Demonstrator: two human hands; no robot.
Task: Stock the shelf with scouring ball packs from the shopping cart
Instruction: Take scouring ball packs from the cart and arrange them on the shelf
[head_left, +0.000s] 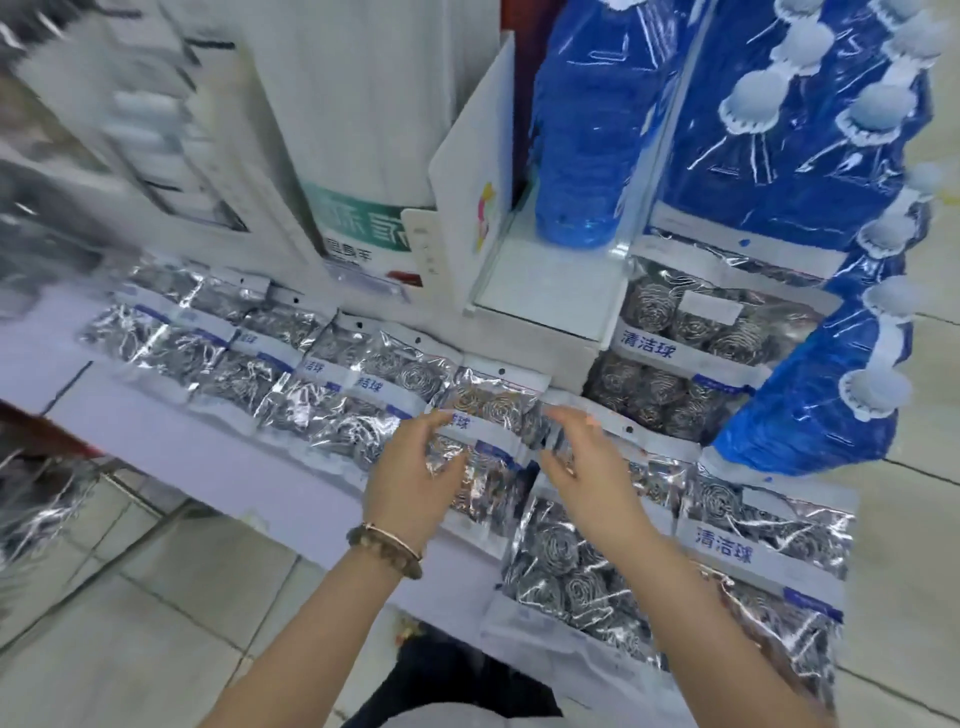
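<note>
Scouring ball pack (491, 441) on the shelf (218, 457), right end of the overlapping row (291, 374), gripped at its left edge by the left hand (415, 483) and its right by the right hand (587, 467); likely light, crinkly, slippery, best pinched at the film edges.

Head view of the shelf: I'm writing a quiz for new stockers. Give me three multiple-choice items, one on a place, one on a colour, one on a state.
1. The bracelet sits on: A the left wrist; B the right wrist; C neither wrist.
2. The wrapped bottles at the right are: A red; B blue; C green.
3. The hands are: A hanging idle; B lifting a bottle; C both gripping a scouring ball pack.
Answers: A, it circles the wrist behind the left hand; B, blue shows through the clear wrap; C, left hand and right hand both curl round the pack's edges.
</note>
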